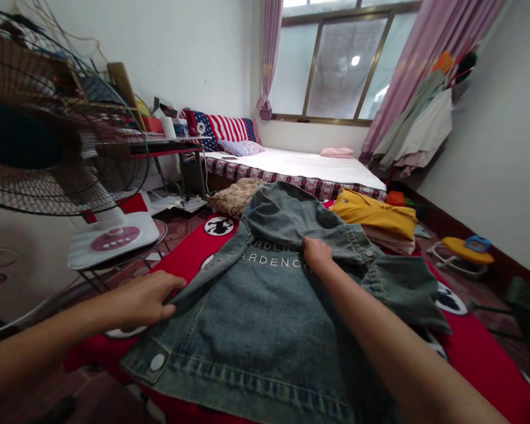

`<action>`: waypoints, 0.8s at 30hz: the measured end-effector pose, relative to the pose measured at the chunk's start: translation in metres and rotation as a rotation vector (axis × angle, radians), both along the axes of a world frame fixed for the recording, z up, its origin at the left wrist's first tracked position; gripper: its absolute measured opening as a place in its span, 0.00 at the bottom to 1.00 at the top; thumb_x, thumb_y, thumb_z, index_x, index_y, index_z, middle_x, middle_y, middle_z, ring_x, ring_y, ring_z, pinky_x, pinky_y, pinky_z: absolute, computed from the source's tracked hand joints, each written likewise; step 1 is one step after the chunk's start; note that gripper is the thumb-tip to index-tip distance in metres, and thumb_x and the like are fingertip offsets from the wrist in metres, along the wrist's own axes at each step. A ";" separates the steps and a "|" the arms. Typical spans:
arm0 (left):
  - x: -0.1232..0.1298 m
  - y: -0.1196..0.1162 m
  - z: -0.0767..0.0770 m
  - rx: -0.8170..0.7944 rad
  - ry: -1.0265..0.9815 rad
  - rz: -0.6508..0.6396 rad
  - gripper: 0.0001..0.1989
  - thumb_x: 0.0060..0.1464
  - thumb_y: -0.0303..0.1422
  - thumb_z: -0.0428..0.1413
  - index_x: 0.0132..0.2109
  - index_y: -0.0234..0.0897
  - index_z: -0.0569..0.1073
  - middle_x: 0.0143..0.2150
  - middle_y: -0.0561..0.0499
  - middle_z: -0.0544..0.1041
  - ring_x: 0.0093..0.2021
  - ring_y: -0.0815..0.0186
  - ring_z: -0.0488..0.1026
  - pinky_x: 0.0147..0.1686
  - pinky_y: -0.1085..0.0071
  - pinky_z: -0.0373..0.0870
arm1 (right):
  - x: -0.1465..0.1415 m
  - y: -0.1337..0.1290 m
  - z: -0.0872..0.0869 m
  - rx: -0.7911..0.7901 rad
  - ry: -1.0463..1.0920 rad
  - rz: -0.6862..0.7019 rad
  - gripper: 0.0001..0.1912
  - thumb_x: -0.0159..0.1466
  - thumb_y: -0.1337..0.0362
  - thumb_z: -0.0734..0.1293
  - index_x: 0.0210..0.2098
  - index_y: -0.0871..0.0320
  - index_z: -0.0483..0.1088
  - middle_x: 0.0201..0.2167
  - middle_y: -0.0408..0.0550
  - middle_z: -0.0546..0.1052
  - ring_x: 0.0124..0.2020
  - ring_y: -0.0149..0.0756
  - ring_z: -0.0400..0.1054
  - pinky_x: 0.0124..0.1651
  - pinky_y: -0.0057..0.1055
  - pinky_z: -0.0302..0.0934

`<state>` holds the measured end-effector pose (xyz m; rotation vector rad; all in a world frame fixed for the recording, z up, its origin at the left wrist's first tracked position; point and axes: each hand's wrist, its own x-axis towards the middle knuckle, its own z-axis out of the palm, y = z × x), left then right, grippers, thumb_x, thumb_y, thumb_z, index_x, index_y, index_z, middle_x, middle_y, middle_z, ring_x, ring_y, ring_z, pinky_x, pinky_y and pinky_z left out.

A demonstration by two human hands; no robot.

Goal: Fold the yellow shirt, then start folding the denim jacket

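Observation:
A blue-grey denim jacket (256, 312) lies spread with its back facing up and its hem toward me. White lettering runs across the back, and a metal button shows at the hem's left corner. My right hand (318, 254) is closed on a fold of the denim near the lettering, with the raised cloth bunched above it. At the jacket's left edge is my left hand (152, 297), thumb and forefinger apart, the fingertips touching or very near the edge. One short sleeve (406, 288) lies out to the right.
Under the jacket is a red patterned cloth (183, 250). Folded yellow clothing (375, 213) and a tan patterned cushion (234, 197) lie beyond it. A fan (62, 135) stands left, a bed (291, 165) behind, a small yellow-topped stool (468, 250) right.

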<state>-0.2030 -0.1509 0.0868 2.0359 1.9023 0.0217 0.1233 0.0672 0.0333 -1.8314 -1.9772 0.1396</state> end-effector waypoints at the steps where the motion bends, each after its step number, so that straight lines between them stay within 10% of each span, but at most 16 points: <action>1: 0.005 0.004 0.011 -0.042 -0.087 -0.013 0.08 0.44 0.32 0.53 0.33 0.40 0.75 0.31 0.53 0.78 0.33 0.61 0.75 0.31 0.71 0.66 | 0.002 0.009 0.012 0.016 0.015 -0.018 0.13 0.59 0.72 0.64 0.41 0.56 0.76 0.33 0.56 0.79 0.39 0.45 0.74 0.43 0.37 0.62; 6: 0.060 0.020 0.058 -0.072 -0.537 -0.077 0.03 0.47 0.34 0.54 0.29 0.40 0.70 0.25 0.56 0.72 0.26 0.67 0.70 0.23 0.75 0.60 | 0.027 0.051 0.078 0.171 0.149 -0.185 0.19 0.63 0.74 0.55 0.49 0.70 0.69 0.44 0.64 0.75 0.50 0.46 0.70 0.50 0.36 0.59; 9: 0.111 0.022 0.044 -0.012 -0.643 -0.133 0.04 0.48 0.34 0.55 0.29 0.39 0.69 0.24 0.55 0.70 0.25 0.69 0.68 0.22 0.76 0.59 | 0.043 0.061 0.085 0.226 0.223 -0.252 0.23 0.65 0.72 0.50 0.57 0.74 0.60 0.50 0.65 0.71 0.54 0.44 0.67 0.53 0.33 0.56; 15: 0.178 0.030 -0.036 -0.320 -0.614 -0.539 0.24 0.49 0.38 0.60 0.53 0.35 0.75 0.44 0.45 0.78 0.40 0.62 0.76 0.37 0.73 0.71 | 0.058 0.045 -0.005 0.031 0.134 -0.189 0.40 0.65 0.57 0.61 0.68 0.67 0.40 0.55 0.67 0.69 0.54 0.54 0.67 0.54 0.42 0.59; 19: 0.181 0.055 -0.032 -0.454 -0.649 -0.657 0.23 0.54 0.40 0.58 0.55 0.36 0.74 0.41 0.47 0.81 0.40 0.62 0.78 0.39 0.72 0.73 | 0.062 0.037 -0.052 0.045 -0.035 -0.073 0.37 0.66 0.56 0.59 0.69 0.65 0.44 0.58 0.67 0.67 0.60 0.55 0.61 0.58 0.45 0.54; 24: 0.178 0.111 -0.026 0.421 -0.522 -0.307 0.21 0.60 0.35 0.52 0.59 0.36 0.70 0.58 0.43 0.72 0.58 0.59 0.69 0.58 0.64 0.63 | 0.066 0.039 -0.053 0.154 0.068 -0.057 0.36 0.64 0.56 0.61 0.67 0.64 0.51 0.56 0.64 0.69 0.56 0.51 0.64 0.55 0.41 0.58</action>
